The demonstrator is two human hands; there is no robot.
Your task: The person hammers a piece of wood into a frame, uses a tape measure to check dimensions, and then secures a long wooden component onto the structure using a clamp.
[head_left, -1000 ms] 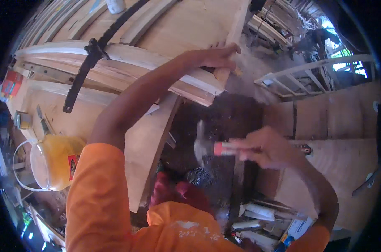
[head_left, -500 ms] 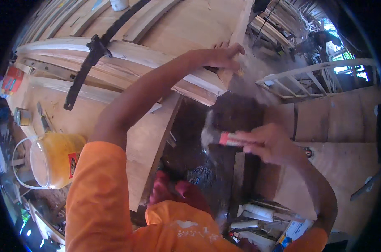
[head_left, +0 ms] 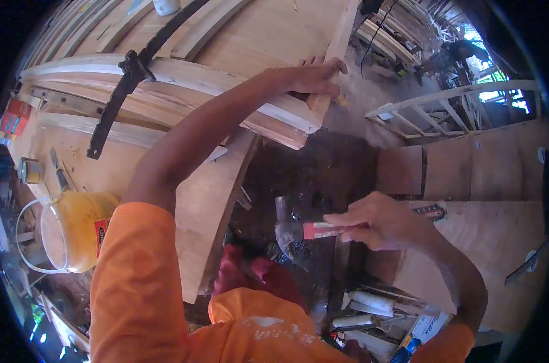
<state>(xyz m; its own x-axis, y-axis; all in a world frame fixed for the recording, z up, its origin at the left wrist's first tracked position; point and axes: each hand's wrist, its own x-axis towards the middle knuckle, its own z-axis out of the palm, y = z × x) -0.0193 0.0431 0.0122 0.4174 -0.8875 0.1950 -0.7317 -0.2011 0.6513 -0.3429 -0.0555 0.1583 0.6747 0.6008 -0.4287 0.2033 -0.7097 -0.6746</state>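
My right hand [head_left: 386, 221] is closed around the red grip of a claw hammer [head_left: 320, 230]. The hammer's metal head points left, over the dark floor gap between the bench and the panels at right. At the near right corner of a wooden frame [head_left: 295, 113], my left hand [head_left: 311, 78] grips the end piece, fingers bent over its edge. A plywood sheet [head_left: 274, 36] with light battens forms the frame's face. Across the frame's near edge lies a long dark metal bar clamp [head_left: 127, 78]. I see no nail at my left hand.
A yellow bucket [head_left: 84, 230] with a white handle stands on the left, beside a small tin [head_left: 30, 170] and a putty knife [head_left: 60, 169]. Plywood panels [head_left: 462, 166] and a slatted wooden frame [head_left: 450, 109] are at right. White tubes [head_left: 371, 302] lie low near my right arm.
My right hand and the hammer have come down and toward me, away from the frame corner. My left hand keeps its hold on the frame; the view has shifted slightly.
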